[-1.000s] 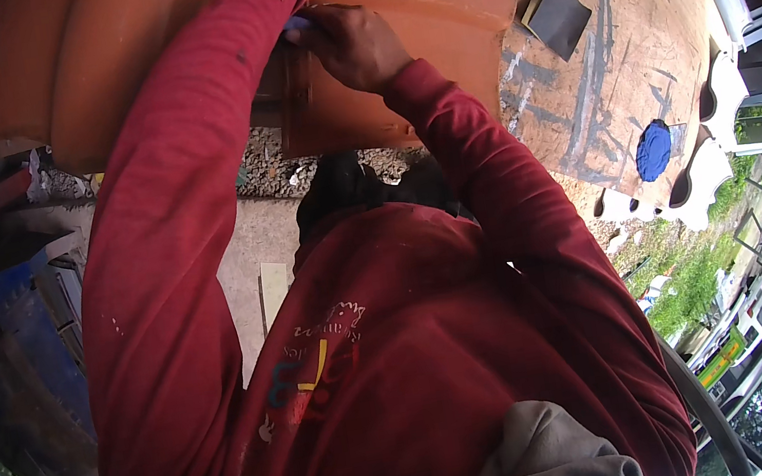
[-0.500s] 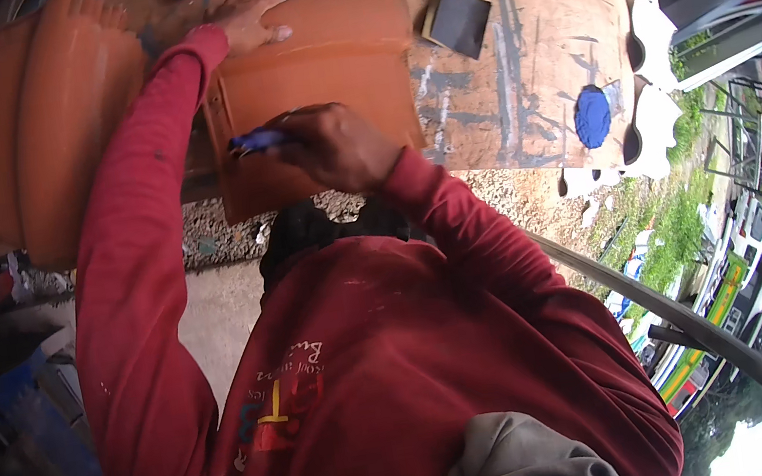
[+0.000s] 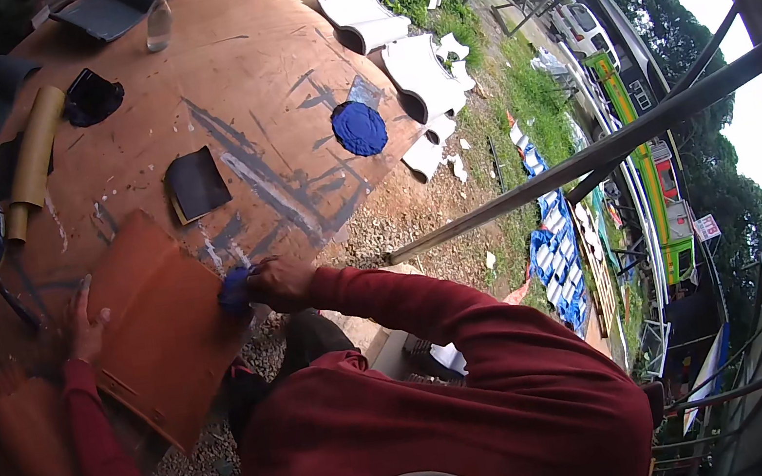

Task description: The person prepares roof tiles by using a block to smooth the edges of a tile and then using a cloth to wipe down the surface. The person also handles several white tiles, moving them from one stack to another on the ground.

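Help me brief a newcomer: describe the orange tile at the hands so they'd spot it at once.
Find the big wooden tabletop, then its near edge, lower left in view. There a broad orange tile lies slanted between the left hand and the right hand. Unlike the blurred orange shape further left, it has a hand at each side.

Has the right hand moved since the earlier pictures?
Yes. The right hand moved rightward, from over the orange tile to its right edge, nearer the dark sheet.
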The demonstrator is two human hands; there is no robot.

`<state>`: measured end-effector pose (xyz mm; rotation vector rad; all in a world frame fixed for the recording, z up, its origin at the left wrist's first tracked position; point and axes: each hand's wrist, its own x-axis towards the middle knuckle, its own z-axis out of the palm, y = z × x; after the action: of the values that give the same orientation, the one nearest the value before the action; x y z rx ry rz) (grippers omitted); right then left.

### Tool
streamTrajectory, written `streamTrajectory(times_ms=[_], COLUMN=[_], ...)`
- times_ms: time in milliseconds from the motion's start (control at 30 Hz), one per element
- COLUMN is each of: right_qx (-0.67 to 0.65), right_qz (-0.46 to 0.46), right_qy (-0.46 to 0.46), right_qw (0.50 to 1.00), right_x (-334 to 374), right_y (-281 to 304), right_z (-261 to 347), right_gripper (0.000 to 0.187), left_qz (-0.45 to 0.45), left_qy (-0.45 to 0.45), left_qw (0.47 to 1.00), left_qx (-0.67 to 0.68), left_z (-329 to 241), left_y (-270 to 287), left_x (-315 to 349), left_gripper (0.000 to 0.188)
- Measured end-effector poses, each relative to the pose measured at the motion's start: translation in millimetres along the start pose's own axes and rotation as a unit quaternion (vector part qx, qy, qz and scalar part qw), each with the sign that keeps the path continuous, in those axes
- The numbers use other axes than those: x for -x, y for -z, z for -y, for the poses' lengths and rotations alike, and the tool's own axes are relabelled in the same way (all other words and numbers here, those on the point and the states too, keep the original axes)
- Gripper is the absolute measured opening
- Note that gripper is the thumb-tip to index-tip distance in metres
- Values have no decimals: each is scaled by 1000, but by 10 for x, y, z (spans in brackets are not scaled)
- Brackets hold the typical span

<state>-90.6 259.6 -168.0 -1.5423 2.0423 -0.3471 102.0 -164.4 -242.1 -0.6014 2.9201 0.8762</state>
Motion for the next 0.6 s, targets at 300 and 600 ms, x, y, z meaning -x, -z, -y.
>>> streamTrajectory(times_ms=[300, 600], right_qx=[-142, 78], right_qz=[15, -96], right_qy=[359, -38], right_qw=[922, 992], right_x=[-885, -50], right_y=[-1288, 20], right_z=[1576, -149], right_gripper=[49, 13], left_qz=[-57, -35], left_qy=[-62, 61], left_qw=[995, 981], left_qx=[48, -183], left_z=[289, 93], left_y=[-185, 18], left_x=[107, 365], left_gripper=[74, 70])
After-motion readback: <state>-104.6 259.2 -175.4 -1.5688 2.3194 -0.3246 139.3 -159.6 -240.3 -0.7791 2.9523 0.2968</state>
